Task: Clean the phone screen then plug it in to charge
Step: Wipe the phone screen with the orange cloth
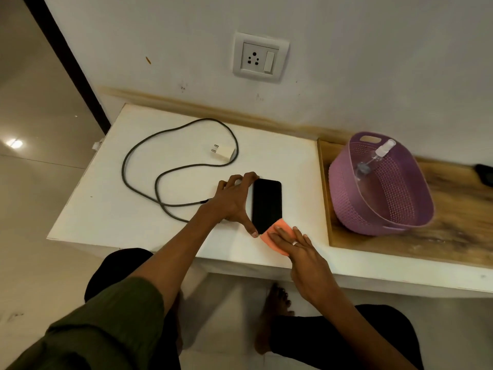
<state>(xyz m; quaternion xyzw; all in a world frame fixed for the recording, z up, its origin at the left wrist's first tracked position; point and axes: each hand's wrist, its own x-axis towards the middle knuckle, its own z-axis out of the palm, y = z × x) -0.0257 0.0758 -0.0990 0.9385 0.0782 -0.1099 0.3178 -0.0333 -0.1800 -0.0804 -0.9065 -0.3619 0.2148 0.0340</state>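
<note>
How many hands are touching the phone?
1 for sure. The left hand holds the phone by its left edge. The right hand presses the orange cloth at the phone's near corner; the cloth hides any direct touch.

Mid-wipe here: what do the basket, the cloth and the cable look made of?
Basket: likely moulded plastic, matte lilac, with perforated weave-pattern walls.
Cloth: soft fabric, maybe microfibre; matte orange, flattened under the right hand.
Cable: looks braided, with a dull grey-green sheath.
</note>
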